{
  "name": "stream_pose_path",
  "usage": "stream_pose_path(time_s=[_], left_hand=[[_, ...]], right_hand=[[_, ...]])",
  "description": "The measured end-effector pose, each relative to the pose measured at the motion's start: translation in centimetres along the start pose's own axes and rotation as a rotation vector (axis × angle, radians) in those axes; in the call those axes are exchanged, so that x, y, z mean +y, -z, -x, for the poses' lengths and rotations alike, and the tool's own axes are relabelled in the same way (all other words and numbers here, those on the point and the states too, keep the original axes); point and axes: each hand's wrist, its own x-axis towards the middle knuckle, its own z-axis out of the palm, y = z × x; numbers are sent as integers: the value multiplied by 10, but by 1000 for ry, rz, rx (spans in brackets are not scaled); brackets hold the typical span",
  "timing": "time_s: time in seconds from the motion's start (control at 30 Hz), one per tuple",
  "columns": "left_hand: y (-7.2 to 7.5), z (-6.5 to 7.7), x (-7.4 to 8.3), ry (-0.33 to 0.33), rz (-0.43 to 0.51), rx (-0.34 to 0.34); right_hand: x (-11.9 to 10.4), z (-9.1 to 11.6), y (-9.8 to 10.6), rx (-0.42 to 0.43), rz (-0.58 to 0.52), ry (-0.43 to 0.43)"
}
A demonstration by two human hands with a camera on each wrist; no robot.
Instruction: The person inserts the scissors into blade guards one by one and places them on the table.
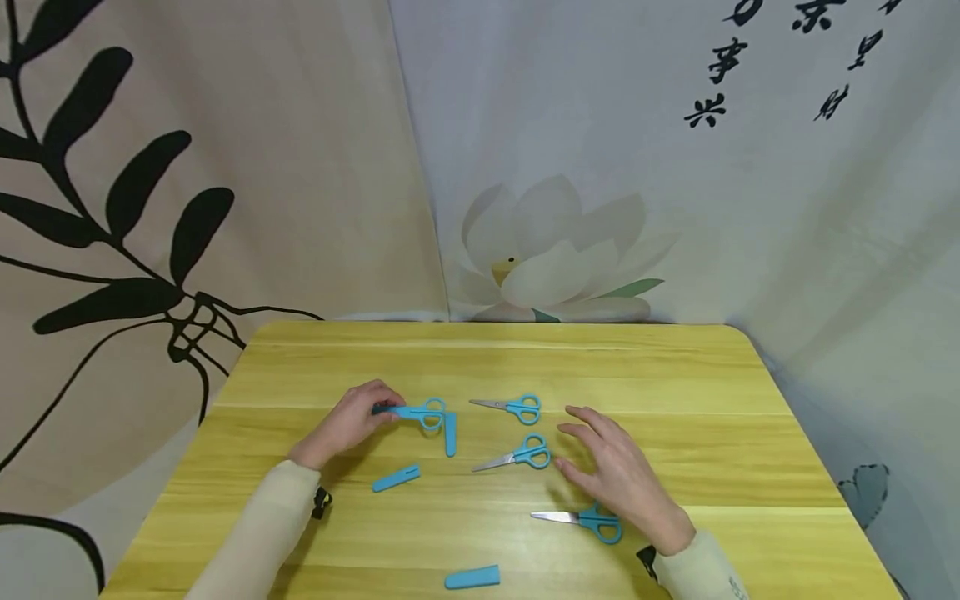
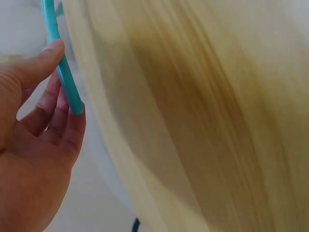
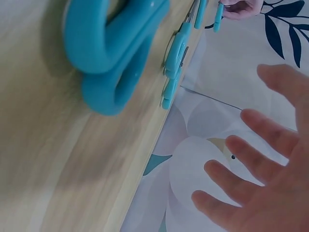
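Note:
My left hand (image 1: 356,423) pinches the covered blade end of blue-handled scissors (image 1: 431,423), whose blades are inside a blue sheath (image 1: 407,412). In the left wrist view, thumb and fingers grip that blue sheath (image 2: 70,87) above the table. My right hand (image 1: 618,471) hovers with fingers spread and holds nothing. Nearest to it are open-air scissors with bare blades: one pair (image 1: 600,523) just below the hand and another (image 1: 531,452) left of its thumb. A third bare pair (image 1: 523,408) lies farther back. The right wrist view shows large blue scissor handles (image 3: 111,53) close by.
Loose blue sheaths lie on the wooden table (image 1: 712,433): one (image 1: 450,437) beside the held scissors' handles, one (image 1: 396,478) in front of the left hand, one (image 1: 472,577) near the front edge. A printed curtain (image 1: 330,167) hangs behind the table's back edge.

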Motion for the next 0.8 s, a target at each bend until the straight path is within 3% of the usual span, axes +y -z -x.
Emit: stream_pose_path(time_s=[0.4, 0.63, 0.8], left_hand=[[4, -14, -26, 110, 51, -66], [3, -15, -27, 124, 3, -94], [1, -6, -14, 99, -19, -67]], right_hand=[[5, -7, 0, -25, 27, 7], [5, -7, -1, -58, 23, -34], [6, -9, -1, -63, 29, -31]])
